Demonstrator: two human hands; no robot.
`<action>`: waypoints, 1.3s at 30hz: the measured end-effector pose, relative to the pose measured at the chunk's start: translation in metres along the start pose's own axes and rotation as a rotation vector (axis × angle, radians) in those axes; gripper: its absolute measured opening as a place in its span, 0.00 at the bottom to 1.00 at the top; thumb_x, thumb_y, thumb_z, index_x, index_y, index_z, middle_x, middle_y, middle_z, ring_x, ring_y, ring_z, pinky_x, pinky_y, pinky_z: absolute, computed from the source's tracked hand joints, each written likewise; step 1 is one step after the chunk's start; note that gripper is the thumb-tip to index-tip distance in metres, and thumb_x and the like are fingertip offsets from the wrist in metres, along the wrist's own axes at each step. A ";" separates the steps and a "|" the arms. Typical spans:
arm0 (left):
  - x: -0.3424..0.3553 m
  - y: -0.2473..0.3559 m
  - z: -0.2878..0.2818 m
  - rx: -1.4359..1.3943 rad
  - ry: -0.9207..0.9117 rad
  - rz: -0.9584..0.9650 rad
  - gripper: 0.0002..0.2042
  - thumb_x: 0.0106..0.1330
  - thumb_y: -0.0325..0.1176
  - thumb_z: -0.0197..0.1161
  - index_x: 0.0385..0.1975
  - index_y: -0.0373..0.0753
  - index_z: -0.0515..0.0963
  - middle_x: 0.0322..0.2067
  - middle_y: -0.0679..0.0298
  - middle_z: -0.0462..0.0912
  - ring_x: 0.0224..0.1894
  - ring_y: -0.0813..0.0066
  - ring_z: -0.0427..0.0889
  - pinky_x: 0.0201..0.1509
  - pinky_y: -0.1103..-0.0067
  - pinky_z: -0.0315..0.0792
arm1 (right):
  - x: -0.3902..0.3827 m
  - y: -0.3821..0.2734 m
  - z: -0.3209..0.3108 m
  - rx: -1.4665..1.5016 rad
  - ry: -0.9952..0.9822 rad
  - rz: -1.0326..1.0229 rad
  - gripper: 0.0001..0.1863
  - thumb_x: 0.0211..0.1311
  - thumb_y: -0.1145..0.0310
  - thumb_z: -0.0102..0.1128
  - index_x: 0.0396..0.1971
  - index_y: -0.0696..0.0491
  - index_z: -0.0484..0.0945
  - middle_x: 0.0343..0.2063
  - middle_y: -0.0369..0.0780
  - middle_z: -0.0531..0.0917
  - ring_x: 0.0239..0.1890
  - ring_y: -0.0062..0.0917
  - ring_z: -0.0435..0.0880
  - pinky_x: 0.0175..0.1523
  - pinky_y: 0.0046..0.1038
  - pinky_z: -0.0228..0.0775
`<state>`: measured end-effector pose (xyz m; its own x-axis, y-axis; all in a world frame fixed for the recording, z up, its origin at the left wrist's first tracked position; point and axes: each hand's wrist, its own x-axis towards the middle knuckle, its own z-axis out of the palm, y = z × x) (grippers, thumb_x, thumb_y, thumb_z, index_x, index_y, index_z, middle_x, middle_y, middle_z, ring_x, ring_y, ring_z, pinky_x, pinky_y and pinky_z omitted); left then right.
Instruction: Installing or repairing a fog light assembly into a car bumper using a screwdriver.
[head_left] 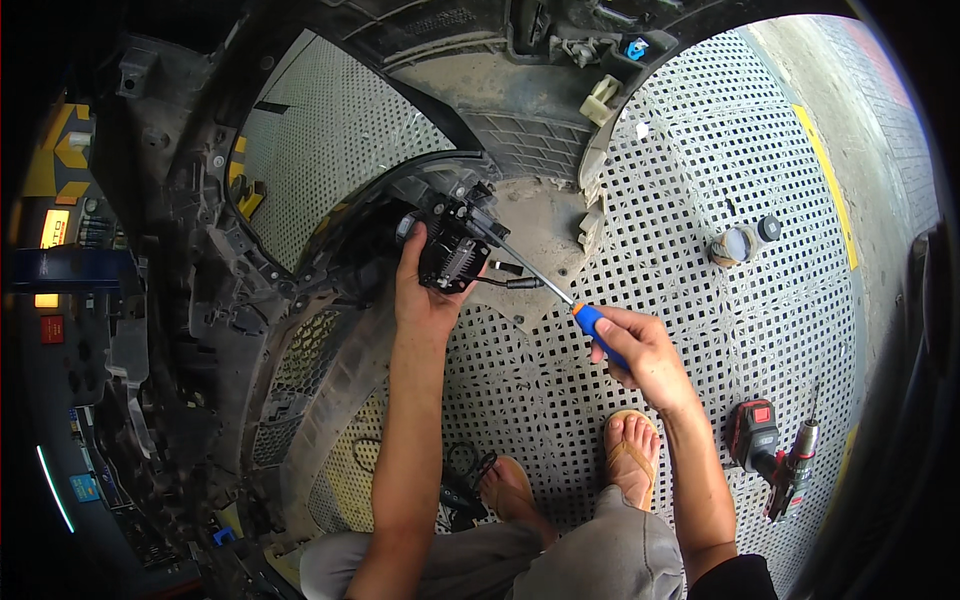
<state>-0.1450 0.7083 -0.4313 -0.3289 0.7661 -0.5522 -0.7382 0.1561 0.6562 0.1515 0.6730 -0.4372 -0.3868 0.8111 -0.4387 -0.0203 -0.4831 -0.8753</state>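
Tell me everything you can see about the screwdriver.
The screwdriver has a blue handle with an orange collar at its front end and a long, slim, silvery shaft that looks like metal. The right hand grips the handle. It slants up and leftward across the picture, its far end at the black finned unit held in the left hand. The tip is too indistinct to tell its shape or whether it sits in a screw.

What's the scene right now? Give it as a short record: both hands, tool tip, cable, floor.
Left hand: holds the black finned module, thumb along its left side
Right hand: grips the blue-handled screwdriver
Tool tip: at the module's upper part; exact contact unclear
Cable: black cable by the module's lower right
Floor, right: red-and-black cordless drill; farther up, a round container
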 end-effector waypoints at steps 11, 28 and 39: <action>0.002 0.001 -0.004 -0.011 -0.066 -0.015 0.23 0.67 0.47 0.72 0.55 0.39 0.79 0.50 0.56 0.86 0.52 0.57 0.86 0.60 0.53 0.80 | 0.001 -0.030 0.000 -0.231 -0.081 0.003 0.17 0.76 0.63 0.57 0.54 0.58 0.83 0.22 0.36 0.83 0.16 0.23 0.77 0.25 0.27 0.68; -0.001 0.003 0.000 -0.016 -0.047 -0.035 0.22 0.68 0.45 0.72 0.56 0.42 0.78 0.53 0.56 0.85 0.53 0.56 0.86 0.59 0.51 0.80 | 0.011 -0.016 -0.016 0.921 -0.435 0.396 0.28 0.76 0.60 0.57 0.71 0.55 0.66 0.30 0.36 0.79 0.17 0.09 0.64 0.14 0.13 0.48; -0.004 0.003 0.005 0.056 0.019 -0.009 0.21 0.68 0.46 0.71 0.54 0.40 0.78 0.49 0.56 0.87 0.49 0.59 0.88 0.54 0.55 0.82 | -0.005 -0.019 0.010 -1.122 0.059 -0.425 0.35 0.61 0.72 0.65 0.71 0.47 0.70 0.30 0.46 0.85 0.29 0.46 0.86 0.38 0.45 0.81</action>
<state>-0.1436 0.7088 -0.4246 -0.3338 0.7525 -0.5677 -0.7071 0.1984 0.6787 0.1446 0.6751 -0.4165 -0.5007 0.8639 -0.0545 0.6891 0.3597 -0.6291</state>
